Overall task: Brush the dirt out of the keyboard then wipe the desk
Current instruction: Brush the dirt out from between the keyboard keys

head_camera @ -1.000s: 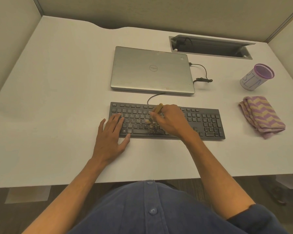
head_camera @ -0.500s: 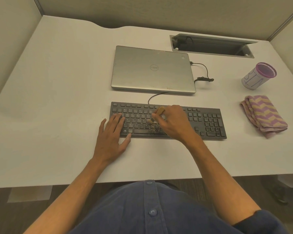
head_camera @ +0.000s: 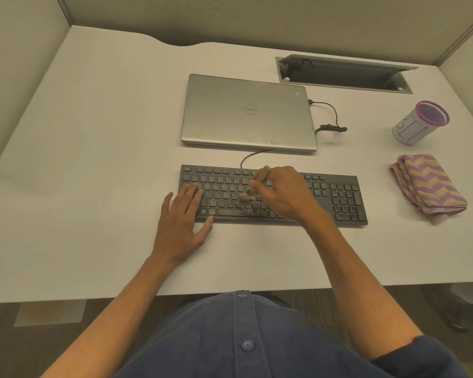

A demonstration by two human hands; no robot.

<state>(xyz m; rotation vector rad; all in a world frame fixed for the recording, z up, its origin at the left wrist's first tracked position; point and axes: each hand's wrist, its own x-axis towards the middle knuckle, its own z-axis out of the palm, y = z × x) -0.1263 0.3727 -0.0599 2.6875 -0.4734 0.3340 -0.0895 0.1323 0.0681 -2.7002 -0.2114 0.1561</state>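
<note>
A black keyboard [head_camera: 339, 197] lies across the middle of the white desk [head_camera: 93, 159]. Brown crumbs of dirt [head_camera: 250, 211] are scattered on its lower middle keys. My right hand [head_camera: 284, 197] grips a small wooden-handled brush [head_camera: 261, 174], its bristles down on the keys just above the dirt. My left hand [head_camera: 182, 222] rests flat with straight fingers on the keyboard's left end, thumb at its front edge. A folded purple-and-tan zigzag cloth [head_camera: 428, 190] lies to the right of the keyboard.
A closed silver laptop [head_camera: 246, 113] sits behind the keyboard, with a black cable [head_camera: 331, 115] at its right. A white cup with a purple rim [head_camera: 421, 122] stands at the far right. An open cable hatch [head_camera: 344, 75] is cut into the desk's back.
The brush has made short strokes over the middle keys with my right hand. My left hand has stayed on the keyboard's left end.
</note>
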